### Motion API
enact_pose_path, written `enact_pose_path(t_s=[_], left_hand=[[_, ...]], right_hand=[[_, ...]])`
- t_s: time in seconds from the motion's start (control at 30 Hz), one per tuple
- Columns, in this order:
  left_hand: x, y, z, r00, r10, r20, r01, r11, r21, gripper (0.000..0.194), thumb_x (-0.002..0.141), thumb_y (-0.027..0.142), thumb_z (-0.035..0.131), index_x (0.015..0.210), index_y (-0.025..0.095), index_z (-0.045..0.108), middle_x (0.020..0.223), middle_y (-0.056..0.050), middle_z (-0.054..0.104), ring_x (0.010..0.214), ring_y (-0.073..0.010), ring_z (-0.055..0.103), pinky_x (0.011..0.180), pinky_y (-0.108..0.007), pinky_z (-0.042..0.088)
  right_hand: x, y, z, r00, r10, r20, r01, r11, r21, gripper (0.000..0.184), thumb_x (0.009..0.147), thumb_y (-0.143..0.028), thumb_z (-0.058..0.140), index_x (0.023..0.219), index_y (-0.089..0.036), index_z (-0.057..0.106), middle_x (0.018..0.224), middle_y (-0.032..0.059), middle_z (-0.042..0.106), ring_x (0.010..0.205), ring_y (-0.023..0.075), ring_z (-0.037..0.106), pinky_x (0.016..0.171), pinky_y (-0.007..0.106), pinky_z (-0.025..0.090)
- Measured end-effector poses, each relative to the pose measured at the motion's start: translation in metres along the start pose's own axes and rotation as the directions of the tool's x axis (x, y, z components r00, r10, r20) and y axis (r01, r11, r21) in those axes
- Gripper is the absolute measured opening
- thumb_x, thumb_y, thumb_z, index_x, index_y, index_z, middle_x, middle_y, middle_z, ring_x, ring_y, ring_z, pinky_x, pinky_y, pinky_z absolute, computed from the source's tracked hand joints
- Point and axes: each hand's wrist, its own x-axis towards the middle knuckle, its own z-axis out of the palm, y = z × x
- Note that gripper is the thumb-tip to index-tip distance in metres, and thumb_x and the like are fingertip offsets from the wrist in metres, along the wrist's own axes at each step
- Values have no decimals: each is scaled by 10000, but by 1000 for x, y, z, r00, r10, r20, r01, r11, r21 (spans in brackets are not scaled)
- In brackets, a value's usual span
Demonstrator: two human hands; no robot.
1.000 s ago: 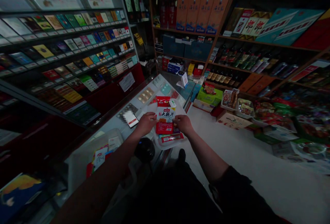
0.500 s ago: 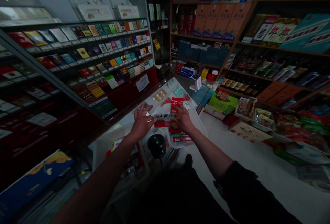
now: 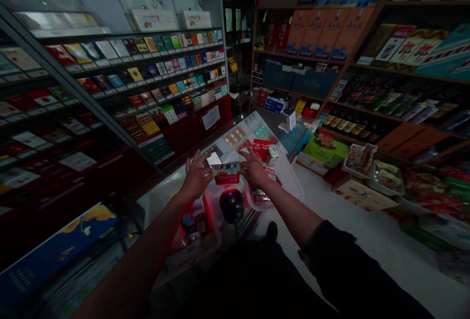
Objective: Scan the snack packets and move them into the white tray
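Observation:
Between my two hands is a red and white snack packet (image 3: 226,174), its printed face toward me. My left hand (image 3: 198,174) pinches its left end, the other fingers raised. At the right end, the fingers of my right hand (image 3: 252,166) are closed on it. Just below the packet stands a black scanner (image 3: 231,205), its top glowing red. On the right, a white tray (image 3: 293,194) holds several bright packets, among them a red packet (image 3: 261,148). Another translucent bin (image 3: 216,240) with packets sits to the left, partly behind my left forearm.
The glass counter (image 3: 240,125) runs away from me. On it stands a white card stand (image 3: 291,121). Racks of small boxes (image 3: 161,42) line the left wall. Shelved bottles (image 3: 345,122) and a green carton (image 3: 323,152) are on the right. A blue box (image 3: 55,250) lies at lower left.
Both hands have brought the packet left and slightly nearer, away from the right tray to above the scanner. Red light now shows on the scanner and left bin. The view has shifted a little.

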Motion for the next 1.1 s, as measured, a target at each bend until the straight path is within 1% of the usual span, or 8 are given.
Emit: enact_pose_path(t_s=[0.27,0.4,0.5,0.6,0.73,0.83,0.97,1.1], left_hand=[[-2,-10,10,999,-48,2,48,999,19,232,952,316,611,821,216,774,1644,-68,468,1635,-355,154,1284,-697,52],[-3,-14,7,998,-63,4,63,998,12,222,944,297,603,818,225,770,1636,-48,479,1633,-339,166,1289,-687,53],[-6,-19,1,997,-81,11,81,997,2,216,935,302,600,820,233,769,1622,-44,495,1622,-335,199,1291,-686,55],[-10,-24,-9,996,-92,10,92,996,-4,211,926,324,605,825,228,764,1605,-62,514,1610,-351,229,1287,-686,90],[-20,-31,-24,994,-110,-16,109,994,-19,222,927,347,594,843,221,757,1567,-92,548,1596,-367,263,1270,-684,176],[-29,-38,-32,990,-136,-45,134,990,-38,246,930,374,570,852,227,752,1531,-95,576,1576,-372,307,1255,-666,240],[-46,-48,-39,980,-191,-64,188,981,-45,334,947,409,491,818,224,738,1462,-99,623,1526,-351,389,1249,-597,302],[-67,-61,-43,964,-261,-54,261,965,-6,372,940,427,451,805,225,732,1384,-104,672,1437,-327,487,1224,-537,353]], right_hand=[[4,-2,13,999,40,30,-40,999,18,112,917,-206,723,827,-187,786,1605,109,519,1613,368,213,1256,687,177],[9,-3,18,999,37,35,-39,998,41,100,921,-203,725,846,-191,790,1601,107,523,1613,361,217,1258,681,180],[13,-8,21,999,38,30,-39,998,54,86,917,-202,726,862,-202,791,1598,101,525,1611,362,221,1244,697,197],[16,-18,21,999,24,28,-25,999,39,98,921,-208,719,852,-195,786,1601,105,520,1605,366,232,1236,691,216],[22,-35,21,1000,-16,27,15,999,36,121,932,-211,701,849,-190,787,1582,106,540,1597,366,250,1242,655,235],[27,-47,26,1000,-24,20,23,998,53,117,929,-228,698,867,-201,793,1569,91,554,1585,368,272,1241,637,250],[36,-63,42,997,-41,62,36,997,73,159,939,-250,663,885,-201,805,1494,102,616,1522,332,384,1252,573,287],[37,-85,65,989,-34,142,31,999,22,183,938,-270,649,953,-192,814,1427,106,664,1458,311,464,1266,517,290]])
